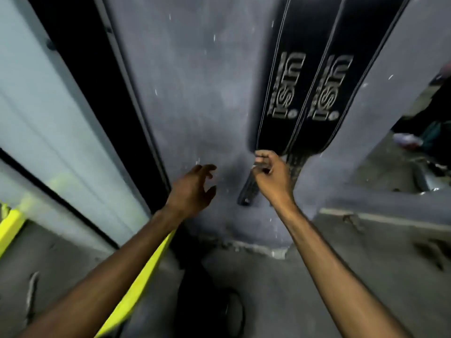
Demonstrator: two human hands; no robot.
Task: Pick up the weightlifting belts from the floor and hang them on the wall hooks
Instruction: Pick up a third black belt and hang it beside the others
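1. Two black belts (pixel 310 76) with pale lettering hang side by side flat against the grey wall (pixel 195 93). Their tops run out of view above, so the hooks are not visible.
2. The right hand (pixel 271 175) is at the lower end of the left-hand belt, fingers curled and pinched together on its edge where the wide part narrows. A thinner strap (pixel 247 191) hangs down below that hand, against the wall.
3. The left hand (pixel 195 189) is to the left of the belts, apart from them, fingers spread and holding nothing, close to the wall.
4. Judged by how they hang, straight and unbuckled with stitched edges, the wide backs are probably thick, stiff and fairly heavy, bending only in a broad curve; the narrow strap ends look far more supple.
5. The faces look smooth, so a flat palm may slide. A firmer hold would be a pinch across the stitched edge, or a fist round the narrow strap.
6. For hanging, the buckle end is likely the place to carry, but it is out of view here.
7. Below the belts, the floor (pixel 366 276) shows a dark shape (pixel 210 313) near the wall's foot; I cannot tell whether it is another belt.
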